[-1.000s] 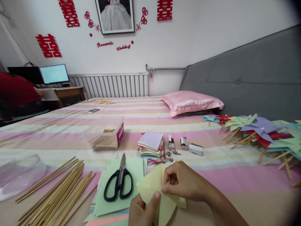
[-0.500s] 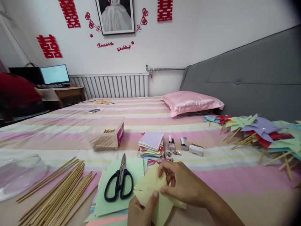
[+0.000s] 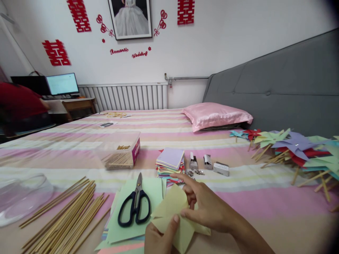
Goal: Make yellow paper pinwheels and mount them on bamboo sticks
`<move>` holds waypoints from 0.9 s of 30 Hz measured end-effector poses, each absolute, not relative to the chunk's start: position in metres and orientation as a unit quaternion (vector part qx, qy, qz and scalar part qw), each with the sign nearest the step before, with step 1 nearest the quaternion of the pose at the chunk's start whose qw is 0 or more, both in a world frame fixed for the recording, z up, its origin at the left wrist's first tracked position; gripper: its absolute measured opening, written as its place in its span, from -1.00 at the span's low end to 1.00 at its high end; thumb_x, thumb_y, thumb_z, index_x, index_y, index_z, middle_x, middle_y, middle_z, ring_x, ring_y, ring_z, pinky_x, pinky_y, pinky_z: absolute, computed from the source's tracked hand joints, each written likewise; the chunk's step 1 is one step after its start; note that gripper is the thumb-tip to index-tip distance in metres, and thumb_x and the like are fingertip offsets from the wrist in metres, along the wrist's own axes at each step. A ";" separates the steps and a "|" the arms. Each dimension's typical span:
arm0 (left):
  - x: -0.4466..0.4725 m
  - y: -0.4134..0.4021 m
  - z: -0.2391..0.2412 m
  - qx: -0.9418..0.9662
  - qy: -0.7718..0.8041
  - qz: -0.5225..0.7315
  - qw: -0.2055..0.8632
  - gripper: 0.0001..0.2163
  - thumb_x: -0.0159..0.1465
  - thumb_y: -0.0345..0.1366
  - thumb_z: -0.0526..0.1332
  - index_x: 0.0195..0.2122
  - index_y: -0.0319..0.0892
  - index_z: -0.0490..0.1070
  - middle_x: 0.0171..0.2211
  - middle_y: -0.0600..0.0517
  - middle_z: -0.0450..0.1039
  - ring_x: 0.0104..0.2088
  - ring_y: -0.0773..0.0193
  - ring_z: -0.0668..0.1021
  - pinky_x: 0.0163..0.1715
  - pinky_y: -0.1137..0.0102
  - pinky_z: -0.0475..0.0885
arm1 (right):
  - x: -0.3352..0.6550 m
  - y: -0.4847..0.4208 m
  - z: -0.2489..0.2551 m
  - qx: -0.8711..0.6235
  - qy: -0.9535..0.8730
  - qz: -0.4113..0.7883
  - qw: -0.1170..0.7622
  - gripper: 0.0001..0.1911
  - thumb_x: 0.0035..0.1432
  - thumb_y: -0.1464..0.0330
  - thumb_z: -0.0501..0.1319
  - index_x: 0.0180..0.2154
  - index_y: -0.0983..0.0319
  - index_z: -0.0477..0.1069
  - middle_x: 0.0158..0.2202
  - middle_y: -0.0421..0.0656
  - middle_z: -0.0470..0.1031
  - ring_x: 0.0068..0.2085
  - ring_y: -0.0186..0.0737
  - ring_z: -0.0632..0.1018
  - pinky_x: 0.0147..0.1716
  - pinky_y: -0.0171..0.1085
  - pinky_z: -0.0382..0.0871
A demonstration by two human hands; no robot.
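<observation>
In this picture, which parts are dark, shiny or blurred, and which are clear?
In the head view, the upper-right corner darkens; the pink pillow shines; the lit monitor glows; the person in red at far left looks soft; the scissors and yellow paper look fairly crisp.

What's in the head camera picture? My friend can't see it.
A person's left hand holds pale yellow paper, the right hand touching it, over a striped bedspread. Scissors lie on green paper beside wooden sticks, with colorful paper pinwheels at the right.

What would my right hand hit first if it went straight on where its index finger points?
Probably the stack of coloured paper squares, which the right hand overlaps in view, though depth is unclear.
</observation>
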State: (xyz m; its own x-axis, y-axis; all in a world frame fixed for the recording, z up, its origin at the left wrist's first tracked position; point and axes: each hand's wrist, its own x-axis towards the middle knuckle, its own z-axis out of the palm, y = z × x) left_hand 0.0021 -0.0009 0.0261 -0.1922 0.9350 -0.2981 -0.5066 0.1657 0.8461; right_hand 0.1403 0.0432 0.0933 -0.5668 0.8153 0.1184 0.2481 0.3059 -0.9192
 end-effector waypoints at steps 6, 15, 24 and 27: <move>0.001 0.000 0.019 0.241 0.499 0.611 0.565 -0.48 -0.24 -0.27 0.46 -0.20 -0.34 0.52 -0.48 -0.18 0.60 -0.42 0.01 0.60 -0.41 0.29 0.46 | 0.141 0.045 0.093 -0.349 -0.746 0.480 0.304 -0.21 -0.11 0.60 0.17 0.16 0.07 0.03 -0.50 -0.36 0.33 -0.48 -0.38 0.37 -0.49 -0.39 0.24; -0.004 0.001 0.012 0.242 0.529 0.598 0.551 -0.58 -0.24 -0.30 0.45 -0.30 -0.33 0.55 -0.48 -0.17 0.60 -0.41 0.01 0.59 -0.40 0.28 0.46 | 0.141 0.049 0.091 -0.370 -0.718 0.500 0.312 -0.31 -0.11 0.60 0.18 0.10 0.12 0.17 -0.49 -0.34 0.35 -0.47 -0.38 0.41 -0.49 -0.41 0.24; -0.001 0.000 0.017 0.225 0.522 0.594 0.569 -0.58 -0.24 -0.27 0.45 -0.32 -0.34 0.54 -0.49 -0.18 0.60 -0.40 -0.02 0.60 -0.39 0.25 0.47 | 0.147 0.052 0.094 -0.422 -0.688 0.478 0.347 -0.50 -0.06 0.50 0.21 -0.01 0.21 0.29 -0.45 -0.26 0.43 -0.43 -0.34 0.48 -0.41 -0.36 0.32; -0.003 0.001 0.017 0.209 0.501 0.600 0.587 -0.60 -0.20 -0.30 0.44 -0.30 -0.34 0.53 -0.48 -0.18 0.60 -0.40 -0.03 0.60 -0.39 0.25 0.47 | 0.144 0.049 0.100 -0.436 -0.694 0.442 0.365 -0.53 -0.04 0.49 0.20 -0.02 0.19 0.31 -0.38 -0.23 0.48 -0.45 -0.35 0.48 -0.42 -0.34 0.35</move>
